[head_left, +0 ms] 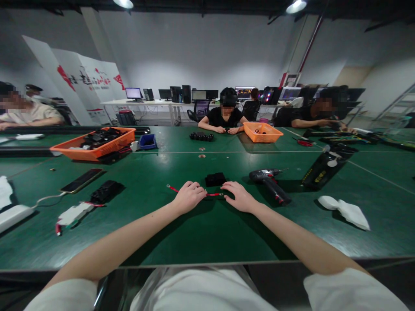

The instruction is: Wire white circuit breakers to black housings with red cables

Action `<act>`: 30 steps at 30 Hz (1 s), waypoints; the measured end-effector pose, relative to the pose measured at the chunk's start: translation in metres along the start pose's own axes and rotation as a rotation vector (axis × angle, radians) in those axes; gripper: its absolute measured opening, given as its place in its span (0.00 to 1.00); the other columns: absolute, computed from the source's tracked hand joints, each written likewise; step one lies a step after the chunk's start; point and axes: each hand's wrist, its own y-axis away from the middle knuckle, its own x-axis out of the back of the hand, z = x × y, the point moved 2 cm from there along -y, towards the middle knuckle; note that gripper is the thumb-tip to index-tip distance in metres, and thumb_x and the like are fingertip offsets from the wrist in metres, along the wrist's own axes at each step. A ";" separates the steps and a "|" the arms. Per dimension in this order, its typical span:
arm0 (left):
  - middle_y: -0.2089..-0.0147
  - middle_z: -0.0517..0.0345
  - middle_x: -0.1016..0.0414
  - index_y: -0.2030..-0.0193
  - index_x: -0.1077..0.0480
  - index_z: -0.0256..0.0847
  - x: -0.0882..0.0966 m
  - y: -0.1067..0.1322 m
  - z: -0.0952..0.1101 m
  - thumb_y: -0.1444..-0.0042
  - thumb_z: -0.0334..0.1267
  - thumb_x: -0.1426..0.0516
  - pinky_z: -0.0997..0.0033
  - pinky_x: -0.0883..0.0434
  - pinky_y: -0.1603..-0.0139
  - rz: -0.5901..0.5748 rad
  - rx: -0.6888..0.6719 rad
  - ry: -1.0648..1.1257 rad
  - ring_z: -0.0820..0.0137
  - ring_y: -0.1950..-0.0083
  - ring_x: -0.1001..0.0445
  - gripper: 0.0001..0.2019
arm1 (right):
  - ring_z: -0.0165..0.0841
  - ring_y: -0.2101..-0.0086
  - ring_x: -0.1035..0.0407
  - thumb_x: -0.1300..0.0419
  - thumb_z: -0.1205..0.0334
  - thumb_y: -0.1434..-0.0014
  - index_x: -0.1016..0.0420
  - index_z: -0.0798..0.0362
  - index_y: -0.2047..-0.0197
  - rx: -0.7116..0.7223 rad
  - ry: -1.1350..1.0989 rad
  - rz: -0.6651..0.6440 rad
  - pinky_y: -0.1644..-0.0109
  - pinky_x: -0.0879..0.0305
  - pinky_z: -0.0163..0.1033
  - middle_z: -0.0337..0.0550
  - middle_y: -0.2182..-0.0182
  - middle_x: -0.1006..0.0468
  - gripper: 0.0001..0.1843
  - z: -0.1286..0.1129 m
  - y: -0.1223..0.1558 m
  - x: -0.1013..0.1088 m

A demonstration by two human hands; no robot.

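Note:
My left hand (pixel 190 197) is closed over a short red cable (pixel 212 195) with a metal lug at each end, both ends sticking out past the fingers. The middle of the cable is hidden under that hand. To its right, my right hand (pixel 239 197) has its fingers apart, the fingertips close to the cable's right lug and the near side of a small black block (pixel 215 179). Whether they touch either one I cannot tell. Farther right, a cordless drill (pixel 269 183) lies on its side, its bit pointing right.
On the green table (pixel 155 242), an orange basket (pixel 94 151) of black parts, a blue bin (pixel 148 141), a phone (pixel 82 180) and a black part with white connectors (pixel 106 191) stand left. A black cylindrical case (pixel 327 167) and white bag (pixel 353 214) lie right. Co-workers (pixel 227 114) sit opposite.

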 end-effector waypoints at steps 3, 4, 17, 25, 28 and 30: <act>0.57 0.53 0.20 0.48 0.26 0.47 0.001 0.002 -0.001 0.31 0.36 0.52 0.58 0.38 0.53 -0.012 -0.004 0.007 0.61 0.52 0.30 0.14 | 0.44 0.41 0.37 0.42 0.61 0.36 0.27 0.49 0.44 -0.017 0.018 -0.028 0.38 0.39 0.58 0.50 0.42 0.29 0.18 0.004 0.002 -0.002; 0.57 0.53 0.20 0.47 0.26 0.48 0.001 0.002 -0.002 0.31 0.36 0.52 0.58 0.38 0.53 -0.017 -0.004 0.006 0.61 0.52 0.30 0.15 | 0.44 0.41 0.37 0.42 0.60 0.36 0.27 0.49 0.44 -0.021 0.024 -0.033 0.38 0.40 0.58 0.50 0.42 0.29 0.17 0.006 0.002 -0.001; 0.56 0.56 0.18 0.50 0.24 0.46 0.000 0.004 -0.007 0.32 0.37 0.49 0.60 0.38 0.54 0.041 -0.030 -0.046 0.64 0.53 0.28 0.13 | 0.43 0.50 0.31 0.42 0.60 0.37 0.24 0.54 0.51 -0.186 0.194 0.045 0.43 0.34 0.51 0.52 0.53 0.23 0.13 0.049 0.012 0.023; 0.55 0.58 0.18 0.48 0.25 0.46 0.000 0.004 -0.009 0.31 0.38 0.49 0.60 0.38 0.54 0.036 -0.022 -0.017 0.64 0.52 0.28 0.13 | 0.44 0.39 0.40 0.44 0.60 0.37 0.33 0.52 0.39 -0.092 0.214 0.065 0.37 0.40 0.56 0.52 0.40 0.32 0.23 0.023 -0.001 0.008; 0.55 0.58 0.18 0.49 0.25 0.46 0.001 0.004 -0.008 0.31 0.38 0.49 0.59 0.38 0.55 0.030 -0.016 -0.020 0.64 0.52 0.28 0.13 | 0.44 0.37 0.44 0.45 0.61 0.38 0.38 0.52 0.35 -0.089 0.216 0.061 0.35 0.44 0.56 0.52 0.36 0.35 0.27 0.016 -0.006 0.007; 0.55 0.58 0.18 0.48 0.25 0.46 0.000 0.004 -0.008 0.31 0.38 0.49 0.59 0.38 0.55 0.031 -0.012 -0.021 0.64 0.53 0.28 0.13 | 0.45 0.36 0.46 0.44 0.60 0.39 0.44 0.51 0.31 -0.110 0.209 0.058 0.35 0.45 0.58 0.52 0.33 0.40 0.33 0.016 -0.009 0.008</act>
